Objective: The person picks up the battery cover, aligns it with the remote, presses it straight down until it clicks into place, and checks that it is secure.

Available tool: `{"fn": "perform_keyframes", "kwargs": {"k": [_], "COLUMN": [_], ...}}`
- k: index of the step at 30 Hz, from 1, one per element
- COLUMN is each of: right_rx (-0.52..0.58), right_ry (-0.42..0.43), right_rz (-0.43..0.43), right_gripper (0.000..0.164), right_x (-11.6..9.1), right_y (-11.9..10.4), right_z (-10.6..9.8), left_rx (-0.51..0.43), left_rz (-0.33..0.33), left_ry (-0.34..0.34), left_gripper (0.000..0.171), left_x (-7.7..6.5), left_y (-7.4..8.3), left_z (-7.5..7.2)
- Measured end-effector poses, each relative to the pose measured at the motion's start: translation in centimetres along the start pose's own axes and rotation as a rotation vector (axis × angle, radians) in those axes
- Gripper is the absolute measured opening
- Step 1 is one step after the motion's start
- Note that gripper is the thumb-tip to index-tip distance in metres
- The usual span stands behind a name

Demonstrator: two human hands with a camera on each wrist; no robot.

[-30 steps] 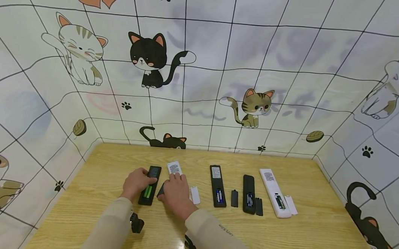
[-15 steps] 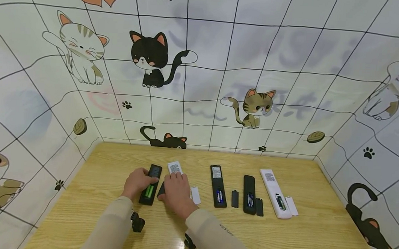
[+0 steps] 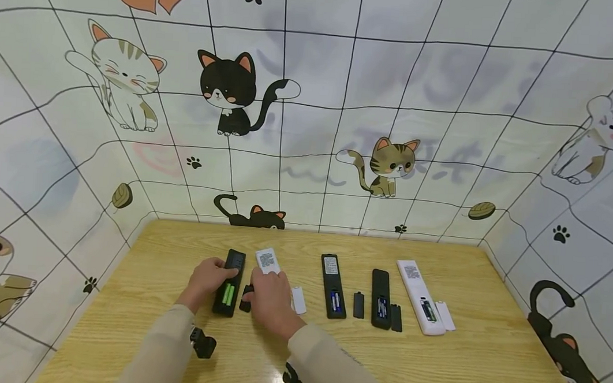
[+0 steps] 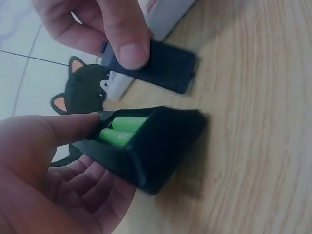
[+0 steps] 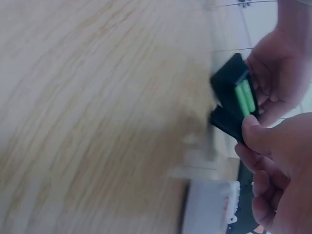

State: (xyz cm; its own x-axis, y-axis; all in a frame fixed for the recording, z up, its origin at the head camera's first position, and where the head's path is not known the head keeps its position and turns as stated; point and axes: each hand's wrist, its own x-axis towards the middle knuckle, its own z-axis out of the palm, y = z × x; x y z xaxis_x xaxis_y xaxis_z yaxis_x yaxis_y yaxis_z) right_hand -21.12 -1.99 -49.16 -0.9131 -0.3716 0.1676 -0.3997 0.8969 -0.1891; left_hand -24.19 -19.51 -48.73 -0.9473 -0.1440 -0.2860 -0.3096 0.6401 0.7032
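My left hand [image 3: 203, 284] grips a black remote control [image 3: 236, 261] by its sides, with the thumb across its back. Two green batteries [image 4: 123, 130] lie in its uncovered battery compartment. In the left wrist view the remote's near end is tilted up, close over the table. My right hand [image 3: 271, 305] pinches a black battery cover [image 4: 168, 66] between thumb and fingers. The cover is held just beside the remote, apart from it in the left wrist view. Beyond my right hand lies a white remote [image 3: 267, 260], partly hidden by it.
A white cover [image 3: 298, 300] lies right of my right hand. Farther right on the wooden table [image 3: 422, 371] lie a long black remote [image 3: 330, 276], a shorter black remote [image 3: 381, 285] and a white remote [image 3: 415, 284], each with batteries showing and a loose cover nearby. A cat-print cloth [image 3: 315, 128] stands behind.
The black remote has shifted slightly left with my left hand. In my right hand the black cover has turned and shows more of itself next to the remote.
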Motion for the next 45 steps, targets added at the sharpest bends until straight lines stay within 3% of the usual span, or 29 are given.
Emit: {"fn": "perform_keyframes", "kwargs": {"k": [4, 9, 16, 27, 36, 45], "right_rx": [0.190, 0.310, 0.329, 0.282, 0.280, 0.311], "right_ry": [0.037, 0.003, 0.014, 0.033, 0.031, 0.017], "right_rz": [0.011, 0.056, 0.070, 0.146, 0.208, 0.200], "right_gripper": [0.029, 0.025, 0.020, 0.019, 0.018, 0.016], "right_x": [-0.8, -1.7, -3.1, -6.1, -8.0, -9.1], "right_y": [1.1, 3.1, 6.6, 11.2, 13.0, 13.9], "right_z": [-1.3, -3.7, -6.8, -10.1, -10.4, -10.1], "left_rx": [-0.023, -0.108, -0.244, -0.341, -0.382, -0.464], "left_rz": [0.034, 0.096, 0.145, 0.221, 0.263, 0.281], "left_ry": [-0.028, -0.073, -0.142, -0.284, -0.370, -0.372], "left_gripper": [0.054, 0.054, 0.043, 0.036, 0.038, 0.038], "left_x": [-0.3, -1.4, -3.2, -5.0, -5.3, -5.7], "left_y": [0.3, 1.4, 3.8, 6.2, 7.1, 7.4], "left_z": [-0.2, -0.2, 1.2, 5.6, 9.1, 11.6]}}
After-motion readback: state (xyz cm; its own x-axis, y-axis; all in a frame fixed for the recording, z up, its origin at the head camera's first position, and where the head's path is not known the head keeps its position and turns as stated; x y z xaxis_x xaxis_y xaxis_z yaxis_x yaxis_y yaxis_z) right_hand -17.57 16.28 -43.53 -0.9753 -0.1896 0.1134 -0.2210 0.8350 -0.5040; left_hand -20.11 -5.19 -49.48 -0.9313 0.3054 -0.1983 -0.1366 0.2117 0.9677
